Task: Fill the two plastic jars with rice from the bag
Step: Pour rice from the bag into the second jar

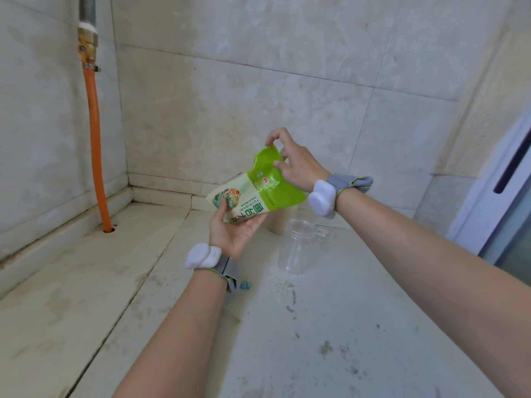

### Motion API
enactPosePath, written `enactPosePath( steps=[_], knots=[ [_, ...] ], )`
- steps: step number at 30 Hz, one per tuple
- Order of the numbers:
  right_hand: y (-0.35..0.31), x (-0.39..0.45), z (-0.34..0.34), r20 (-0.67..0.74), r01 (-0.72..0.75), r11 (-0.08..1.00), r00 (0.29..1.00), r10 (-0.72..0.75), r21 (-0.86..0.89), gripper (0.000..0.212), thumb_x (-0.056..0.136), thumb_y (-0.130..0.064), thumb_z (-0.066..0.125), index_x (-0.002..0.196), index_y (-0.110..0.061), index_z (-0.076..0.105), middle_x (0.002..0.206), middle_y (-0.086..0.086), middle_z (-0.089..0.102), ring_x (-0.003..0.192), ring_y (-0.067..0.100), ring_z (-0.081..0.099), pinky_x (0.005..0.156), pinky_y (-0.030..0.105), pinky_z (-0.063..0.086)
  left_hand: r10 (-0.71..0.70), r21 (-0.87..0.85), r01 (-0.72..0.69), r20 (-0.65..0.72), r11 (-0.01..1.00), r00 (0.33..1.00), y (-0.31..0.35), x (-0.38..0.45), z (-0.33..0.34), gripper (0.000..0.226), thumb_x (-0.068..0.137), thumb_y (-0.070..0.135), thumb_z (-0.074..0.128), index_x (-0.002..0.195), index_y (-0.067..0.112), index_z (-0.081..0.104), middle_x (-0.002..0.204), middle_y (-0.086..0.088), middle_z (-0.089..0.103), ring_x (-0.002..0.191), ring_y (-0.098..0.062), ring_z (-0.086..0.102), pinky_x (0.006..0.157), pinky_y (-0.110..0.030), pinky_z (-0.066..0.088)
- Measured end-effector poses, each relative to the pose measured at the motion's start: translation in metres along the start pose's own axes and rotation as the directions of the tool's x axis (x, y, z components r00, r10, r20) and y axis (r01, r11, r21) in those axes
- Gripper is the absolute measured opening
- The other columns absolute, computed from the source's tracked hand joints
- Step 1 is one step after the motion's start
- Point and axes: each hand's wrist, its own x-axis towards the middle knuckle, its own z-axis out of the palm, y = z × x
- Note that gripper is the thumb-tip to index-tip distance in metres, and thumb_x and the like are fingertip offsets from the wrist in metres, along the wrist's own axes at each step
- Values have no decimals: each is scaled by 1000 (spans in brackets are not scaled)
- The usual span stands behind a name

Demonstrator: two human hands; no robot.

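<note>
Left hand [230,237]: palm up, cradling lower end of the rice bag [253,193], thumb curled over the printed front; grasping.
Right hand [293,165]: fingertips pinching the green top edge of the bag, pulling the mouth apart; grasping.
Rice bag: held in the air, tilted, top end up and right; hangs above and just left of the clear jar [297,245].
Bag mouth: looks parted at the top fold; how far open, cannot tell.
Clear jar: upright on the table [330,340], lid off, looks empty.
Second jar [280,222]: just behind and left of the clear jar, mostly hidden by the bag; pale through the wall, probably holding rice already, not certain.
White piece [321,232]: small, just right of the clear jar, behind its rim; maybe a cap, too blurry to say.
Orange hose [96,139]: far left of the clear jar, dropping down the wall into a hole in the table.
Wristbands: white sensor on each wrist, grey straps.
Step in hand (judgement): opening the bag mouth before a pour into the clear jar.
Doing it well: widen mouth into a narrow spout, not full width; keep left palm under the weight; bring spout over jar rim before tipping; tip slowly.
Risk: floppy top may fold and scatter grains; light empty jar may tip if bumped.
</note>
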Motion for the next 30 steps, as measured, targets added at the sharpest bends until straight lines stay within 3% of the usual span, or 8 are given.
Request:
enactPosePath(
  steps=[4, 7, 10, 12, 17, 21, 26, 30],
  knots=[
    [3, -2, -12, 127, 34, 996, 992, -24, -77, 33, 82, 5, 41, 93, -14, 66, 92, 13, 62, 77, 26, 52, 69, 31, 39, 27, 107, -27, 7, 994, 1000, -4, 3, 3, 44, 96, 35, 50, 121, 0, 50, 116, -26, 60, 105, -45, 60, 79, -59, 51],
    [6, -4, -22, 180, 29, 997, 983, -16, -70, 36, 80, 5, 43, 88, -14, 73, 92, 11, 66, 63, 15, 47, 59, 22, 37, 101, 253, -105, 28, 962, 994, -8, 7, 3, 43, 97, 37, 46, 125, 5, 50, 122, -22, 59, 103, -39, 64, 81, -53, 54],
    [10, -3, -29, 193, 24, 1000, 981, -20, -19, 33, 80, 3, 50, 88, -15, 76, 91, 10, 70, 70, 14, 52, 63, 20, 39, 120, 291, -116, 6, 950, 993, -7, 11, 6, 48, 98, 36, 45, 135, 6, 44, 130, -21, 55, 109, -39, 59, 74, -51, 58],
    [14, -3, -30, 201, 0, 1000, 980, -3, 16, 34, 79, 6, 50, 90, -13, 76, 89, 10, 69, 68, 9, 53, 63, 20, 41, 110, 259, -99, -29, 961, 993, -10, 15, 12, 47, 98, 34, 45, 135, 4, 44, 124, -21, 58, 108, -40, 58, 72, -54, 57],
    [21, -6, -24, 181, -74, 988, 982, 49, 135, 29, 83, 10, 51, 97, -3, 73, 79, 0, 65, 58, -8, 56, 57, 5, 43, 140, -1, -140, -15, 990, 990, -17, 30, 26, 43, 97, 35, 46, 131, 10, 51, 133, -17, 55, 127, -37, 47, 102, -60, 34],
    [28, -10, -26, 171, -97, 976, 983, 63, 196, 30, 85, 10, 49, 101, -1, 71, 86, 4, 67, 69, 3, 58, 57, 5, 45, 136, -47, -135, 4, 990, 991, -11, 37, 18, 44, 98, 33, 45, 135, 9, 45, 140, -18, 49, 132, -37, 43, 106, -61, 29],
    [29, -17, -27, 221, -90, 975, 974, 44, 201, 32, 86, 11, 47, 104, -1, 70, 87, 1, 66, 68, -1, 59, 55, 6, 45, 42, 35, -43, 45, 998, 998, -13, 21, 24, 42, 101, 41, 32, 103, 7, 57, 129, -22, 54, 132, -42, 38, 91, -65, 27],
    [32, -20, -26, 191, -78, 982, 981, 44, 173, 34, 86, 9, 47, 103, -6, 72, 103, 12, 70, 88, 14, 60, 67, 12, 49, 13, 115, -27, 125, 993, 992, -13, 22, 19, 50, 99, 50, 25, 109, 13, 58, 139, -13, 50, 134, -39, 39, 92, -73, 22]
  ],
)
